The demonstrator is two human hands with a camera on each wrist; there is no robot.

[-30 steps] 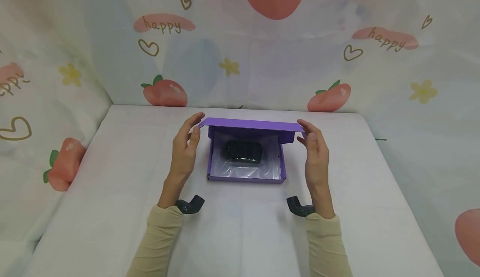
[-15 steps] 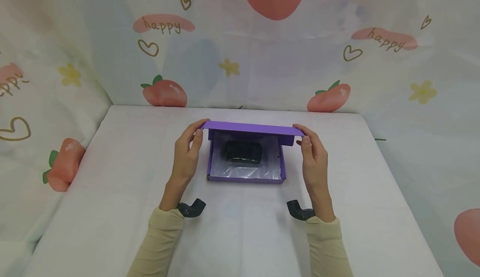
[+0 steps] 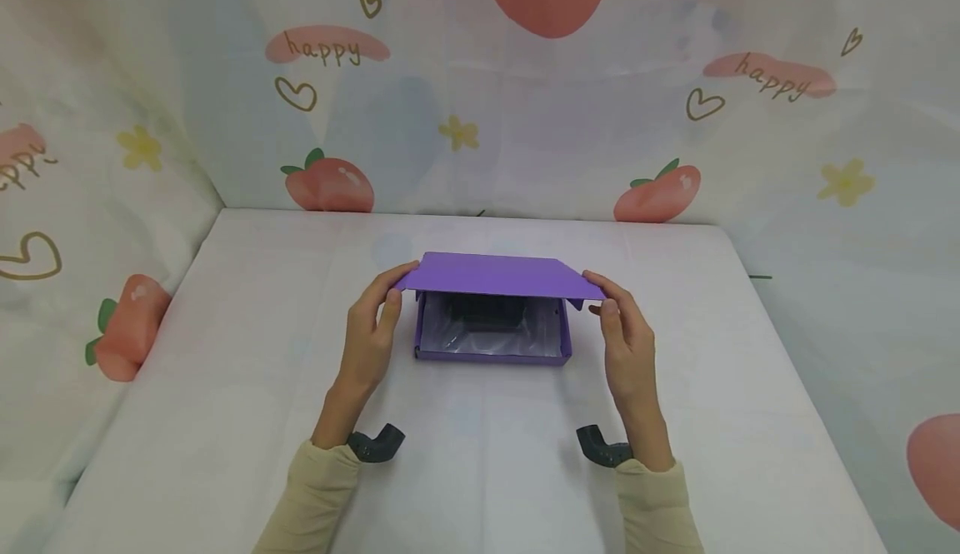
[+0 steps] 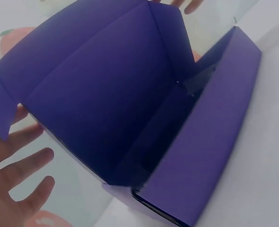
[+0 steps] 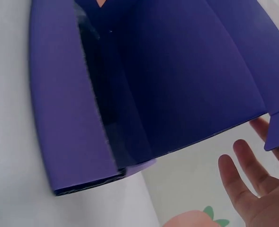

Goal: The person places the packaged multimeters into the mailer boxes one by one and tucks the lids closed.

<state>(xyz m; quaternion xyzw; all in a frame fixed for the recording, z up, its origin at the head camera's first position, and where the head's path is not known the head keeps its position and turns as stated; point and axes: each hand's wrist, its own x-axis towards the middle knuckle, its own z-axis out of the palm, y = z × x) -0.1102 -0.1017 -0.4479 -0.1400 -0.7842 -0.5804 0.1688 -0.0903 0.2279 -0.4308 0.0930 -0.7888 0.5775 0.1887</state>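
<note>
A purple cardboard box point(image 3: 491, 361) sits on the table with its hinged lid point(image 3: 491, 275) tilted partway down over it. Under the lid lies a dark item in clear plastic point(image 3: 487, 312), mostly shaded; its kind is unclear. My left hand point(image 3: 367, 333) holds the lid's left front corner, with thumb and forefinger at the edge. At the right front corner, my right hand point(image 3: 628, 346) holds the lid the same way. In the left wrist view, the other fingers point(image 4: 28, 165) spread beside the lid's side. Spread fingers point(image 5: 253, 170) also show in the right wrist view.
The box stands mid-table on a white cloth point(image 3: 480, 454). A patterned curtain point(image 3: 525, 121) with fruit and hearts hangs behind and at the sides. Dark curved wrist devices point(image 3: 378, 444) sit at both wrists.
Both hands have come in to the lid's corners and swung it forward and down. More of the lid's top shows, and the dark item is now partly covered. The box base stays put.
</note>
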